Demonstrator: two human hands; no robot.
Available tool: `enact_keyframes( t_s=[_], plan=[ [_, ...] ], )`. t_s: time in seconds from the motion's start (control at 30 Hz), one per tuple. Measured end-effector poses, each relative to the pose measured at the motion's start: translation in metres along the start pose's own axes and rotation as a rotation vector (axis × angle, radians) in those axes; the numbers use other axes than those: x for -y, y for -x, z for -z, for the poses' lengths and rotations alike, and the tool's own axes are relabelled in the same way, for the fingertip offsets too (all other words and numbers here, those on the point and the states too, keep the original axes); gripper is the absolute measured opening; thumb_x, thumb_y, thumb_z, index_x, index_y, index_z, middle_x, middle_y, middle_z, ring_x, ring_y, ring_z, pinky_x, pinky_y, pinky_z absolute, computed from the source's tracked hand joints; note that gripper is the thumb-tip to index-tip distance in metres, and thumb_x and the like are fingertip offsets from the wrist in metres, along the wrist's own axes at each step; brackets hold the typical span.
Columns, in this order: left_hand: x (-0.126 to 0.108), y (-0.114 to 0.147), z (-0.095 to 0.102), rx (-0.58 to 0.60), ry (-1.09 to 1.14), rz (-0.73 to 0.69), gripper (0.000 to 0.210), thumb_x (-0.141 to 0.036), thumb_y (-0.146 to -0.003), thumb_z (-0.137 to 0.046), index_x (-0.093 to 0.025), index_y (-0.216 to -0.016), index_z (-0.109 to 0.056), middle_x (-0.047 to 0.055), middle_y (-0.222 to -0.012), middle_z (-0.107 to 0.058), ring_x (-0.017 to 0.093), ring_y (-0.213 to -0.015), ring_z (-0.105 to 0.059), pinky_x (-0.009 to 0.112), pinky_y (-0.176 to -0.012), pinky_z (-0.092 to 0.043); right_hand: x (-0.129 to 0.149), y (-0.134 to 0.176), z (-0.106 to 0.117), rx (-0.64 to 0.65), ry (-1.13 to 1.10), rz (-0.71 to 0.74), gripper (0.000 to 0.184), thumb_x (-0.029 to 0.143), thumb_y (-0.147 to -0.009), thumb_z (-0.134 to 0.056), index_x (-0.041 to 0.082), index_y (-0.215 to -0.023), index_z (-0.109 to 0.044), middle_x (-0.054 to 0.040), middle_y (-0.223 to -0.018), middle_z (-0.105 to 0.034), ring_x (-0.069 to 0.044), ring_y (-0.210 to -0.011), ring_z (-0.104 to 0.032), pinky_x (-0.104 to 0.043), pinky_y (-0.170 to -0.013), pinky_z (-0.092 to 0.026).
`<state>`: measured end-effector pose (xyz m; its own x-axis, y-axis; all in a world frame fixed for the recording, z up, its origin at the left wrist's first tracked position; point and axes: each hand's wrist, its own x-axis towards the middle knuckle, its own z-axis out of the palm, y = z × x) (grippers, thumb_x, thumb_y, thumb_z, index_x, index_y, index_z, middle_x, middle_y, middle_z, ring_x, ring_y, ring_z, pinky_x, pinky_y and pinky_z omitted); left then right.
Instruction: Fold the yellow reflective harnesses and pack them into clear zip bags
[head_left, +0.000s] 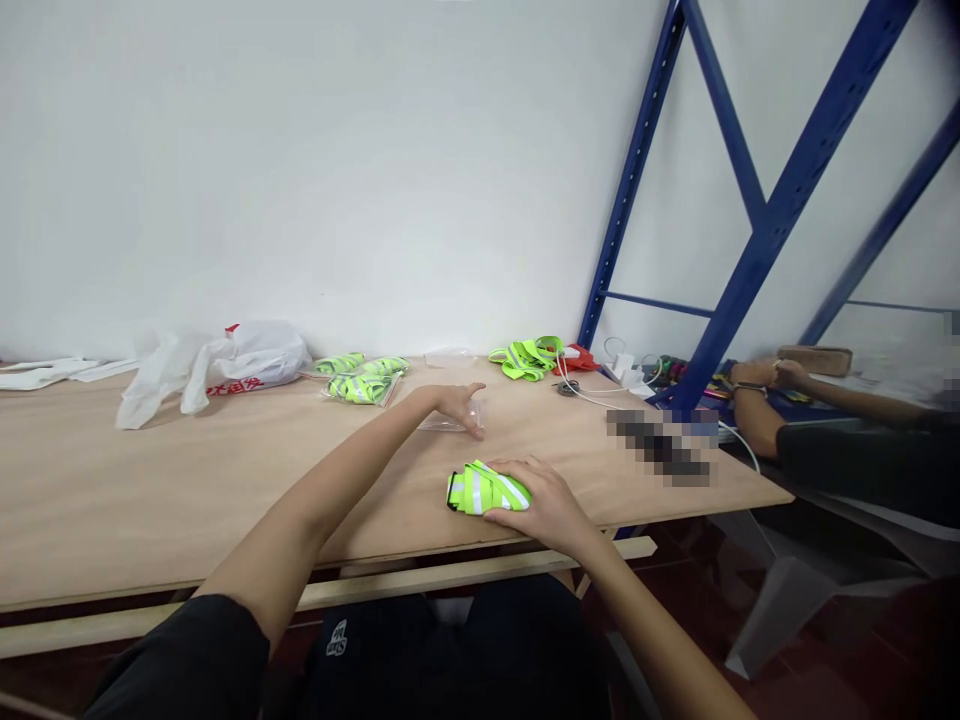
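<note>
My right hand [546, 505] is wrapped round the right end of a folded neon-yellow reflective strap bundle [480, 490]. The bundle rests on the wooden table near its front edge; silver bands cross it and a black piece shows at its left end. Farther back, my left hand [459, 405] reaches over the table with fingers spread and nothing gripped. Beneath and beside that hand lies a transparent plastic bag [442, 422], partly hidden by it; whether they touch I cannot tell.
Bagged reflective straps [360, 385] lie at the back, left of centre. Loose straps [525, 357] lie back right, near white cables [592, 400]. A white plastic bag [266, 355] sits at left. Blue rack posts [750, 240] and another person's arm [757, 415] are at right.
</note>
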<state>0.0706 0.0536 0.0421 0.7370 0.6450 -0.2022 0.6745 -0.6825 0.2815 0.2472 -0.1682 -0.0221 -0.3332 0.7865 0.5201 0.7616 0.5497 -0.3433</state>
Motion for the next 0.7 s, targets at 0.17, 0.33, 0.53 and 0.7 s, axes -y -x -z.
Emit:
enact_keyframes(
  t_s=[0.17,0.33,0.53,0.7],
  plan=[
    [-0.002,0.063,-0.008,-0.166,0.080,-0.274,0.127,-0.060,-0.060,-0.085,-0.019,-0.158,-0.016,0.022,-0.148,-0.048,0.035,-0.138,-0.046,0.044,-0.112,-0.035,-0.009,0.003,0.003,-0.096,-0.104,-0.078,0.045,0.041,-0.075,-0.080,0.025,-0.116,-0.068,-0.0062,-0.114,-0.073,-0.028,-0.103,-0.067,-0.042,-0.090,-0.054],
    [-0.019,0.110,-0.028,-0.226,0.081,-0.405,0.120,-0.060,-0.061,-0.085,-0.023,-0.157,-0.023,0.017,-0.152,-0.045,0.035,-0.140,-0.042,0.045,-0.114,-0.031,-0.020,0.009,0.012,-0.249,-0.132,-0.162,0.043,0.046,-0.079,-0.075,0.024,-0.115,-0.066,-0.0069,-0.113,-0.073,-0.028,-0.102,-0.068,-0.042,-0.089,-0.055],
    [-0.047,0.111,-0.041,-0.286,0.050,-0.495,0.113,-0.063,-0.067,-0.081,-0.024,-0.157,-0.024,0.014,-0.147,-0.052,0.034,-0.134,-0.048,0.043,-0.112,-0.032,-0.012,0.009,0.014,-0.267,0.084,-0.090,0.045,0.046,-0.082,-0.073,0.024,-0.119,-0.065,-0.0093,-0.113,-0.073,-0.031,-0.104,-0.065,-0.045,-0.090,-0.052],
    [-0.057,0.105,-0.050,-0.281,0.056,-0.501,0.109,-0.064,-0.068,-0.079,-0.022,-0.155,-0.029,0.014,-0.142,-0.057,0.035,-0.128,-0.054,0.042,-0.108,-0.036,-0.001,0.004,0.006,-0.154,0.162,0.024,0.044,0.047,-0.082,-0.073,0.023,-0.118,-0.067,-0.0109,-0.114,-0.072,-0.031,-0.105,-0.066,-0.046,-0.092,-0.052]
  ],
)
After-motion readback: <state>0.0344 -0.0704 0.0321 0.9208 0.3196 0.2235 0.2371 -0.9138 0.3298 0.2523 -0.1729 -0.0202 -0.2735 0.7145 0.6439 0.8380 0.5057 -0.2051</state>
